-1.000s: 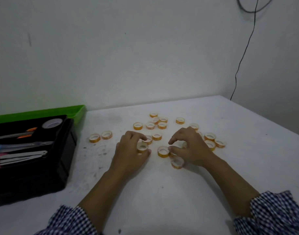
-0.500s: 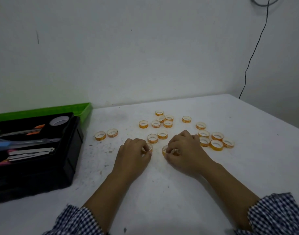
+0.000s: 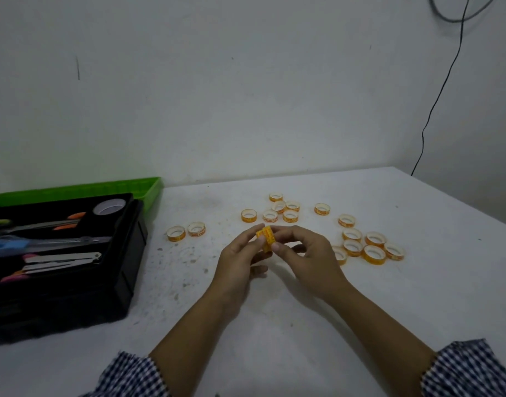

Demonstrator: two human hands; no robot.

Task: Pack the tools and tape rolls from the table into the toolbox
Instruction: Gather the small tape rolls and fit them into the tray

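Both hands raised a little above the scuffed white table (image 3: 303,325), meeting in the middle. Left hand (image 3: 240,262) curled, fingers closed on the left side of a small stack of orange-and-yellow printed tape rolls (image 3: 265,238), held on edge side by side; right hand (image 3: 312,256) likewise curled, thumb and forefinger pinching the right side of the same stack. Exact count of rolls in the stack hard to tell, probably two or three. Many more loose orange tape rolls lying flat on the table: a pair (image 3: 186,232) to the left, a cluster (image 3: 280,210) behind the hands, another cluster (image 3: 366,247) just beside the right hand. Open black plastic toolbox with green lid (image 3: 125,282) at the left edge, well apart from the hands, already holding scissors, a knife, pliers and one large white tape roll (image 3: 109,207) in the corner compartment. Step in hand, by judgement: gathering small rolls into one stack before carrying. To do this well: keep the rolls aligned face to face, press evenly from both ends so none slips out of the middle, add only as many as one hand can clamp, then carry low across to the toolbox and set down in a free compartment, not drop. Most rolls not yet packed.
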